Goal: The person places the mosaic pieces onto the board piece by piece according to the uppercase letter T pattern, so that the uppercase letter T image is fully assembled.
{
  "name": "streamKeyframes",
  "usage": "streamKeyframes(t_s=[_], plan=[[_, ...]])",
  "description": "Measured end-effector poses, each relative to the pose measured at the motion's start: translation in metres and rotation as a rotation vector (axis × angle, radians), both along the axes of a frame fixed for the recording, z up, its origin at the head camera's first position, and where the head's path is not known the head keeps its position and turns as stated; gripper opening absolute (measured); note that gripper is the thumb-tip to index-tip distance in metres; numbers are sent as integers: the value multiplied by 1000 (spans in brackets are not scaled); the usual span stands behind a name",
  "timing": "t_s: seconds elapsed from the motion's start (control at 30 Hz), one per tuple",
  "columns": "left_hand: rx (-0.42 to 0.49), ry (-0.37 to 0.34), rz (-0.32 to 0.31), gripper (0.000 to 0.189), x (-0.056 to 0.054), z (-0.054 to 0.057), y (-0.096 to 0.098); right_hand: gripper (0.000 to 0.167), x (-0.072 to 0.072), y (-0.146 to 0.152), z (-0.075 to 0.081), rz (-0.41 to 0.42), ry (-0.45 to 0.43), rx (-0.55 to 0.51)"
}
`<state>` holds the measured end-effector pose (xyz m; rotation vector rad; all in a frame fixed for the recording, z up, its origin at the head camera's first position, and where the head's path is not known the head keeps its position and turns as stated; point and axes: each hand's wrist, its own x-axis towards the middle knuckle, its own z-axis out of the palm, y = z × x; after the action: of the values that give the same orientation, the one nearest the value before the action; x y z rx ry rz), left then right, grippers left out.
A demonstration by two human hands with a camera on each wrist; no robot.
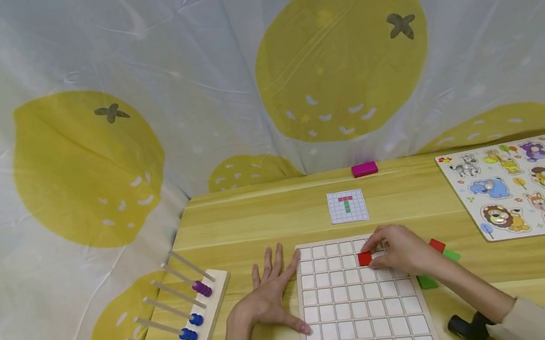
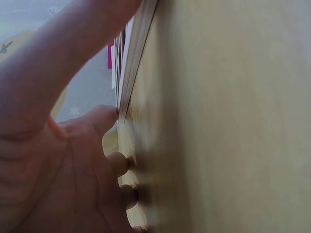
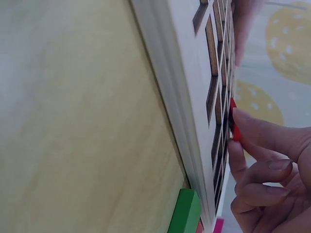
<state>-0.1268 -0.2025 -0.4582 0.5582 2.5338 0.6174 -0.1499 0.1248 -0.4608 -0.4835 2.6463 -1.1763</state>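
Observation:
A pale wooden grid board [image 1: 362,329] lies on the table between my hands. Between thumb and fingertips, my right hand [image 1: 404,248] pinches a red square tile [image 1: 364,259] over a cell near the board's top. The right wrist view shows that red tile [image 3: 235,127] tilted at the grid surface. My left hand [image 1: 266,303] rests along the board's left edge with its fingers spread, thumb on the lower left rim and index finger by the upper left corner. Beside the board's right edge, partly behind my right forearm, lie green tiles [image 1: 427,282] and a red tile [image 1: 436,244].
Behind the board lies a small card [image 1: 349,216] printed with a red and green T shape. A magenta block [image 1: 364,169] sits near the curtain. To the left stands a peg rack [image 1: 199,331] with purple and blue beads; an animal puzzle [image 1: 511,156] lies at right.

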Motion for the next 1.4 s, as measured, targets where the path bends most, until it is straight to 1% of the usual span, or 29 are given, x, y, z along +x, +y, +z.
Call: streamKeyframes(t_s=[0.3,0.57,0.93,1.17,1.4], plan=[[2,-9,5,144,-1,0,0,21,-2,-2,-1,21,-17,-33],[3,-11,-7,146,-1,0,0,22,-3,0,-2,14,-25,-62],[6,-6,-5,145,-2,-2,0,22,-6,3,-6,4,-96,-119],[5,-4,-7,145,-2,-3,1,26,-8,6,-8,35,-97,-139],[4,-7,-11,145,-2,-3,0,34,-5,12,-6,132,-61,-140]])
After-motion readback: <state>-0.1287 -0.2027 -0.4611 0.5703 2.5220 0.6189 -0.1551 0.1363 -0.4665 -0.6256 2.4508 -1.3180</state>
